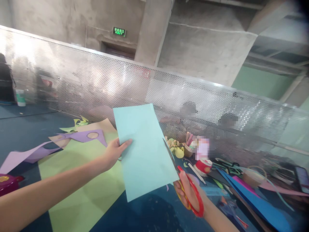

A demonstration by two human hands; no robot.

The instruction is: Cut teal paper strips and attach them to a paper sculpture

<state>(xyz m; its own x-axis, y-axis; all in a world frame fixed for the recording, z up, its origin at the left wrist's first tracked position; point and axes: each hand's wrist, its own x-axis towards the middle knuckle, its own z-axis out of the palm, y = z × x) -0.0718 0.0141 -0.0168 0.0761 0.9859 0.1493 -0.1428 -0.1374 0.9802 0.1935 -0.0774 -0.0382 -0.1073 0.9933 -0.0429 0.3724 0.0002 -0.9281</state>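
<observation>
A light blue sheet of paper (142, 154) is held up in front of me, slightly tilted. My left hand (116, 151) pinches its left edge, thumb on the near face and the other fingers hidden behind. In my right hand (184, 190) is a pair of scissors (194, 190) with red and yellow handles. The dark blade lies along the right edge of the sheet, pointing up and away. Whether the blades are closed on the paper I cannot tell. Below the sheet, a large light green paper (84, 187) lies on the dark blue table (149, 216).
Purple paper scraps (84, 135) with a round hole lie at left, near a magenta object (9, 184). On the right are a red and white tape roll (203, 167), a white pen (196, 173), blue paper (256, 199) and a phone (302, 178). A perforated metal panel (96, 80) stands behind.
</observation>
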